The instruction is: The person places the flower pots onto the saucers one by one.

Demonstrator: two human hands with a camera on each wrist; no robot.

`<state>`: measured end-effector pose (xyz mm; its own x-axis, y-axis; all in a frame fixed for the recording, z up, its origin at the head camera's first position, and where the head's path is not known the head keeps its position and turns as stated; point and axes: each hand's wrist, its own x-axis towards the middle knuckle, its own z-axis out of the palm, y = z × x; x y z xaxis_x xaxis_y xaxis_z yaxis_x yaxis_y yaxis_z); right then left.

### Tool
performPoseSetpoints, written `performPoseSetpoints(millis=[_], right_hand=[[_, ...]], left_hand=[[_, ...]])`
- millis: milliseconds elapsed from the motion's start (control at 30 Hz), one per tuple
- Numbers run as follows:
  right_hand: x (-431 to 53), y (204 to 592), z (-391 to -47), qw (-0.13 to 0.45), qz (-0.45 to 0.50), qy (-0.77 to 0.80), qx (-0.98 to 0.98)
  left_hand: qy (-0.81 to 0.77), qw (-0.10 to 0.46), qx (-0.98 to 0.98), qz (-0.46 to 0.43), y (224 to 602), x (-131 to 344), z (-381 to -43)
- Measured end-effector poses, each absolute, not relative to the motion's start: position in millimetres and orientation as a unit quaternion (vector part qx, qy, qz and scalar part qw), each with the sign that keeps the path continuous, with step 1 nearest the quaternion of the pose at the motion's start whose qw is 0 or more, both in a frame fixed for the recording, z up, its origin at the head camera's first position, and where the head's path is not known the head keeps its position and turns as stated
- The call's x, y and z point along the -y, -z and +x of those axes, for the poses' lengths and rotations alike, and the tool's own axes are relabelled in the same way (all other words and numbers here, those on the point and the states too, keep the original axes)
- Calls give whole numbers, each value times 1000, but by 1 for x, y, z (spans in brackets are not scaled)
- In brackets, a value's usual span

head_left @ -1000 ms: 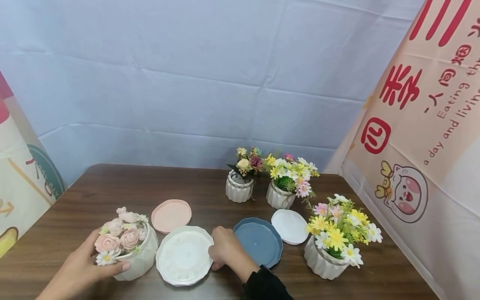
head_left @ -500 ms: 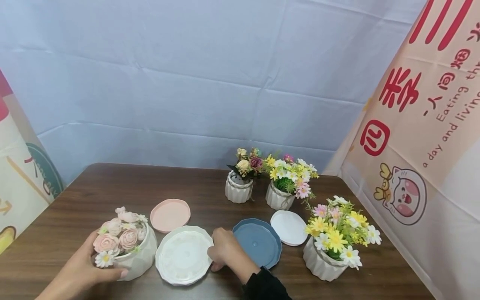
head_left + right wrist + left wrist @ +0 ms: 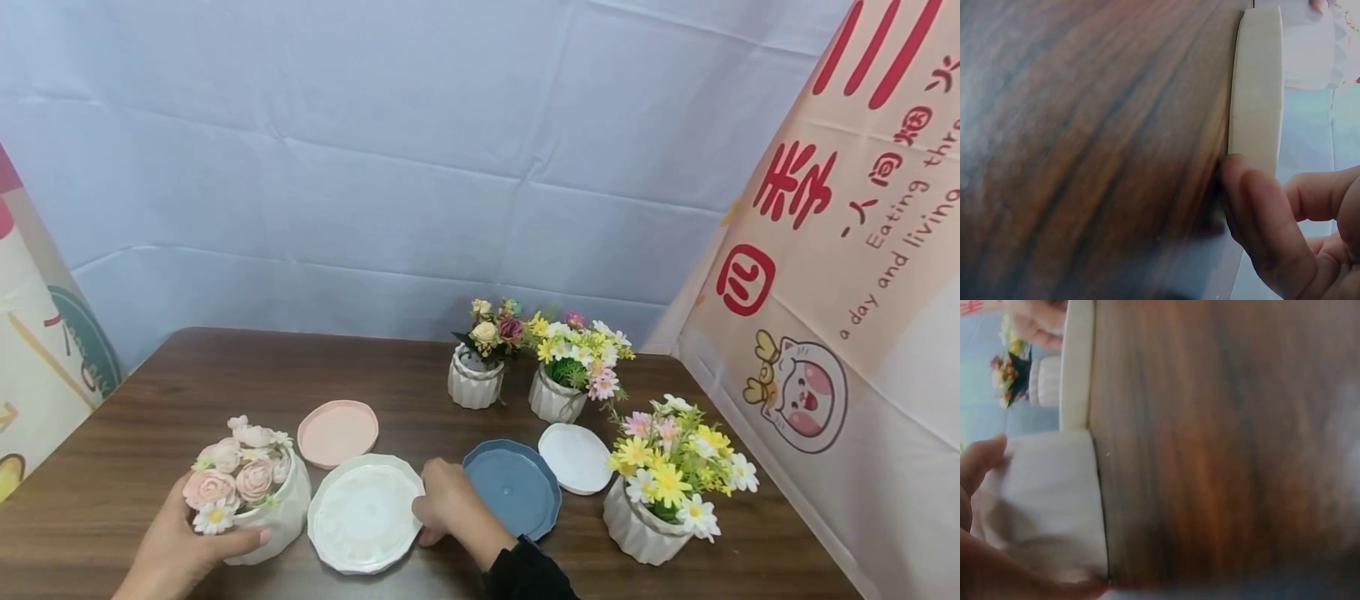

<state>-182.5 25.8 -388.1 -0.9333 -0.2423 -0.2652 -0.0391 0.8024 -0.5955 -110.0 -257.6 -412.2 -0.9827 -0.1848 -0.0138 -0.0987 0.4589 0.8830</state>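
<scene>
Plate just left of right hand, pinched by it, flowerpot gripped in left hand

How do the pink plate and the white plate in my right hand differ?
The pink plate lies farther back than the white plate and looks smaller. Your right hand grips the white plate's rim; no hand touches the pink plate. The white plate looks glossy; the pink plate looks duller. Both are shallow, with raised rims.
</scene>
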Motion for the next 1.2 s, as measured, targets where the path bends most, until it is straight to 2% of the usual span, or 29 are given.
performPoseSetpoints(millis=[167, 400, 633, 933, 1200], right_hand=[[-27, 389, -183, 165, -77, 308, -934], [-29, 388, -183, 157, -80, 300, -938], [-30, 387, -182, 160, -75, 303, -936], [-30, 390, -182, 157, -81, 302, -937], [-27, 390, -182, 160, -78, 303, -936]], left_hand=[[503, 103, 856, 61, 418, 250, -110], [468, 52, 878, 87, 416, 256, -111], [443, 40, 888, 118, 406, 255, -114], [443, 36, 882, 154, 405, 263, -111], [420, 80, 889, 162, 397, 274, -107]])
